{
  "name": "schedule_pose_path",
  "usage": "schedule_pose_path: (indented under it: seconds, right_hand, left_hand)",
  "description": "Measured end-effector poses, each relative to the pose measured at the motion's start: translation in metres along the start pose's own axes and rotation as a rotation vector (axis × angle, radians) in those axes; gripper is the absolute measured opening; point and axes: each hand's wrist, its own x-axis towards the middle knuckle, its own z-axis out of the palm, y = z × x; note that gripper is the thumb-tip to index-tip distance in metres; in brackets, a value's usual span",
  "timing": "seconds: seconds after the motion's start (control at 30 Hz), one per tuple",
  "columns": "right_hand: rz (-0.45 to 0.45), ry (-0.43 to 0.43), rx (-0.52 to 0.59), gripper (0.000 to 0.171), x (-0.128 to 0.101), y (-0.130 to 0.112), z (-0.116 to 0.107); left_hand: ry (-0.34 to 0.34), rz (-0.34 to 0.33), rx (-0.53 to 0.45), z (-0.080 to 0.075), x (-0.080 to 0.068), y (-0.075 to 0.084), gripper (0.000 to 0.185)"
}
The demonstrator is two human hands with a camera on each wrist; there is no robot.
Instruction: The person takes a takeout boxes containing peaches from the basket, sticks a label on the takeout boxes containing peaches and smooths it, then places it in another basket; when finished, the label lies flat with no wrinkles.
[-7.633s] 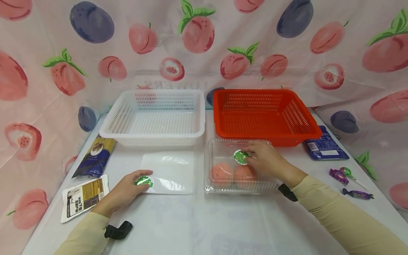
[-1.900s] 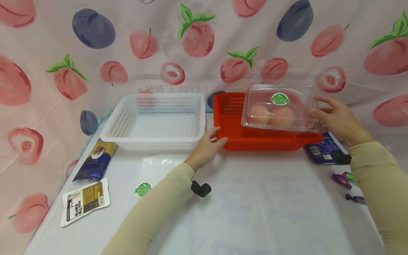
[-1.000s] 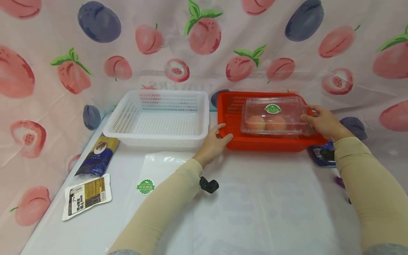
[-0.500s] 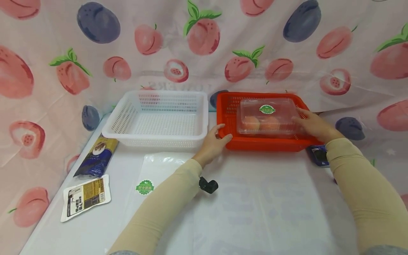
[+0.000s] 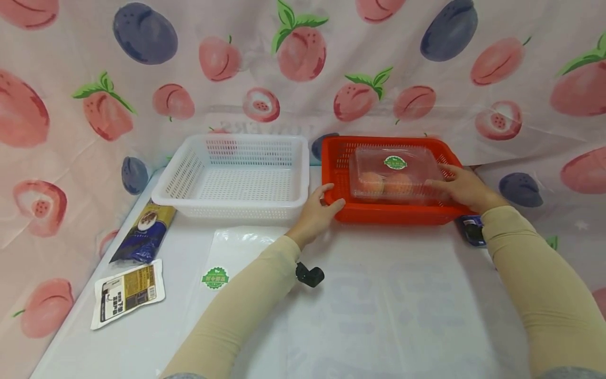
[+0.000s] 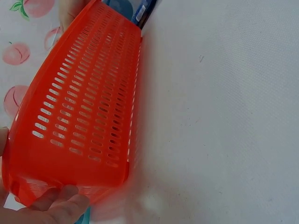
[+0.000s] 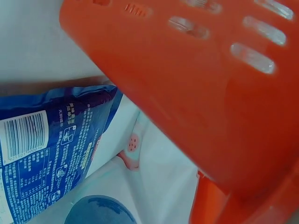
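A clear plastic box [image 5: 416,158] with a round green label sits tilted inside the red basket [image 5: 393,215]. Two pink-orange round items [image 5: 397,184] show through its lid. My right hand [image 5: 466,189] holds the box by its right end, thumb toward the front, above the basket's right rim. At the basket's front left corner, my left hand [image 5: 314,213] grips the rim. In the left wrist view its fingers [image 6: 65,205] lie against the red corner. The right wrist view looks past the basket's outside wall [image 7: 187,93], and my right hand is out of sight there.
A white slotted basket [image 5: 232,202] stands left of the red one. In front lies a flat white packet [image 5: 236,242] with a green label, partly under my left forearm. A blue-gold bag [image 5: 144,231] and a white-brown pouch [image 5: 128,295] lie at left. A blue packet [image 7: 42,154] lies right.
The plastic box has gone from the table into the red basket with my right hand, then shifted slightly left and down. My left hand has left the white packet for the basket's corner.
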Motion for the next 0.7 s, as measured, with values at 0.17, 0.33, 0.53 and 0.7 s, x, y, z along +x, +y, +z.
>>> schedule_pose_path:
  seconds: [0.17, 0.33, 0.53, 0.7]
  right_hand:
    - [0.013, 0.008, -0.073, 0.1, 0.001, -0.001, 0.001]
    - [0.024, 0.008, -0.102, 0.1, 0.0, -0.002, 0.002]
    - [0.005, 0.033, -0.142, 0.102, -0.007, -0.003, 0.0]
    - [-0.024, 0.082, -0.158, 0.104, -0.022, -0.01, -0.007]
  left_hand:
    - [-0.007, 0.0, -0.005, -0.001, 0.0, 0.0, 0.059]
    - [-0.013, 0.009, -0.008, -0.001, 0.001, 0.0, 0.059]
    - [-0.041, 0.015, 0.03, -0.005, -0.008, 0.003, 0.066]
    - [-0.109, 0.014, 0.13, -0.019, -0.029, 0.017, 0.073]
